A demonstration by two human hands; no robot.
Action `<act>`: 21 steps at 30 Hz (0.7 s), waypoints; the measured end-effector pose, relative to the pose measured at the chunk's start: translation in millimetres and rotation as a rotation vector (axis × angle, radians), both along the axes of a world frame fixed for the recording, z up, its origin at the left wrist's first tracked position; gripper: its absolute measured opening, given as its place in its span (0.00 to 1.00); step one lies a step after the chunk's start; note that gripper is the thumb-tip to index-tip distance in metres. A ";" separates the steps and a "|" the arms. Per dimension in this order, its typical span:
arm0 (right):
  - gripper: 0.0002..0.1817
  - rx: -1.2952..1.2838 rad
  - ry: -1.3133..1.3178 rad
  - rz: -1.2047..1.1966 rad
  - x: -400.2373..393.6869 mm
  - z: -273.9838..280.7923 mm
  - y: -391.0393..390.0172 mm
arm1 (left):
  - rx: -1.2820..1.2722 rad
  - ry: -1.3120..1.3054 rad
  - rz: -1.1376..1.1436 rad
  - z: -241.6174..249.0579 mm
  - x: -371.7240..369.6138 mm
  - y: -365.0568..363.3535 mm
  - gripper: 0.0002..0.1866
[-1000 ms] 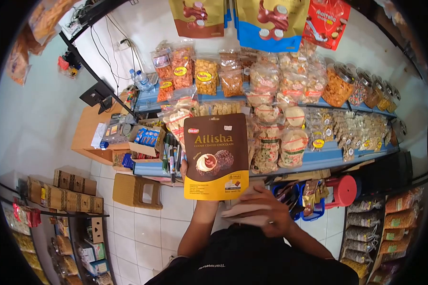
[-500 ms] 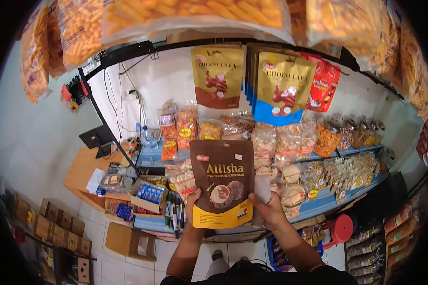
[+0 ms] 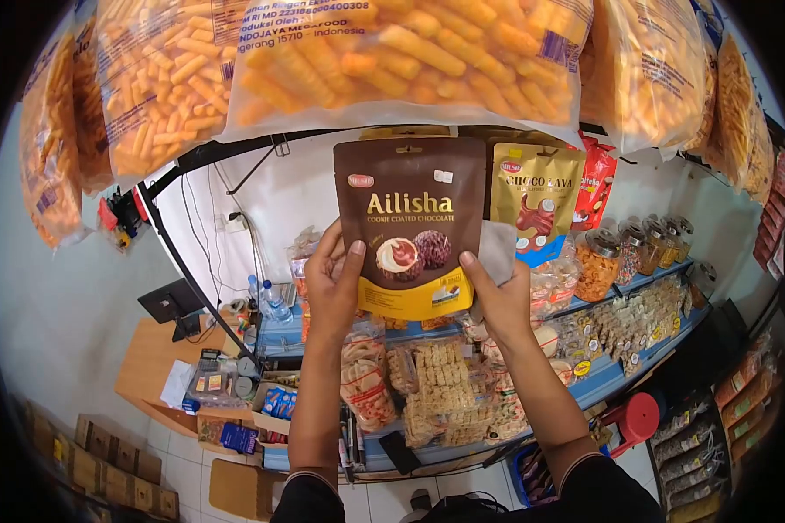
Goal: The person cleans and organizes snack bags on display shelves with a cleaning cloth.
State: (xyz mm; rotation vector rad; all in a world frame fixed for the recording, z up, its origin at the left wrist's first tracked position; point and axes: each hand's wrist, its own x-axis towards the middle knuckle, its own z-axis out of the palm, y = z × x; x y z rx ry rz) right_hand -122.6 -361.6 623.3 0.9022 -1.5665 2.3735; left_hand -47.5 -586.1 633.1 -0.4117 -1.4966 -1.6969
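Note:
A brown and yellow Ailisha chocolate pouch is held upright, its printed front facing me. My left hand grips its lower left edge, thumb on the front and fingers behind. At the lower right edge, my right hand pinches the pouch with its thumb on the front. A pale grey cloth or sheet, hard to make out, shows between that hand and the pouch. Just right of the pouch hangs a gold and blue Choco Lava pouch, with a red pouch beyond it.
Large bags of orange snacks hang overhead from a black rail. Lidded jars and packed snacks line the blue shelves. A desk with a monitor stands left; a red stool is at lower right.
Both my hands have raised the Ailisha pouch, and it now covers most of the left hanging Choco Lava pouch. The overhead bags appear larger and lower in view.

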 end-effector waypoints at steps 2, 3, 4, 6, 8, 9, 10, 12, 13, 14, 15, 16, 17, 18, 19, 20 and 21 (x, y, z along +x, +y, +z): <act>0.15 -0.008 -0.031 0.024 -8.3 1.0 -7.5 | -0.006 0.001 0.016 2.3 -7.6 -3.8 0.26; 0.15 -0.008 -0.037 0.023 -11.3 -1.1 -10.0 | -0.003 -0.009 0.018 2.3 -9.8 -4.5 0.26; 0.15 -0.009 -0.044 0.023 -14.1 -4.5 -11.4 | 0.001 -0.020 0.020 1.9 -11.9 -5.6 0.26; 0.15 -0.005 -0.064 0.014 -18.7 -11.2 -14.5 | -0.010 -0.032 0.032 -2.5 -17.2 -8.4 0.26; 0.14 0.002 -0.089 -0.002 -21.6 -17.1 -16.6 | -0.014 -0.039 0.039 -8.7 -22.0 -10.7 0.26; 0.14 0.014 -0.084 -0.010 -21.7 -17.7 -16.6 | -0.015 -0.040 0.040 -10.9 -24.5 -12.0 0.26; 0.14 0.026 -0.077 -0.018 -21.7 -17.6 -16.2 | -0.017 -0.038 0.042 -12.6 -27.2 -13.2 0.26; 0.14 0.028 -0.067 -0.027 -23.7 -18.0 -17.9 | -0.008 -0.031 0.022 -16.2 -32.3 -15.6 0.25; 0.14 0.018 -0.065 -0.027 -27.1 -19.2 -20.7 | -0.003 -0.027 0.011 -18.3 -35.6 -16.7 0.25; 0.14 0.009 -0.063 -0.026 -31.0 -20.3 -23.7 | -0.019 -0.039 0.047 -20.8 -40.8 -18.1 0.24; 0.15 0.047 -0.027 -0.069 -35.5 -19.6 -27.4 | -0.035 -0.050 0.082 -23.1 -48.1 -20.0 0.23; 0.16 0.087 0.009 -0.112 -40.9 -18.0 -31.8 | -0.050 -0.062 0.117 -25.3 -55.3 -21.4 0.23; 0.17 0.129 0.044 -0.155 -48.0 -17.5 -36.1 | -0.068 -0.047 0.129 -25.9 -63.0 -22.3 0.22; 0.18 0.134 0.043 -0.169 -61.0 -22.0 -42.5 | -0.086 -0.032 0.141 -25.0 -71.6 -23.4 0.21; 0.18 0.138 0.044 -0.181 -79.2 -29.5 -51.3 | -0.106 -0.017 0.154 -24.7 -80.8 -25.3 0.20; 0.18 0.141 0.045 -0.193 -93.9 -34.0 -58.7 | -0.098 0.000 0.147 -27.3 -92.8 -28.6 0.19; 0.18 0.176 0.052 -0.223 -101.7 -34.4 -63.6 | -0.091 0.019 0.142 -31.6 -106.3 -33.2 0.18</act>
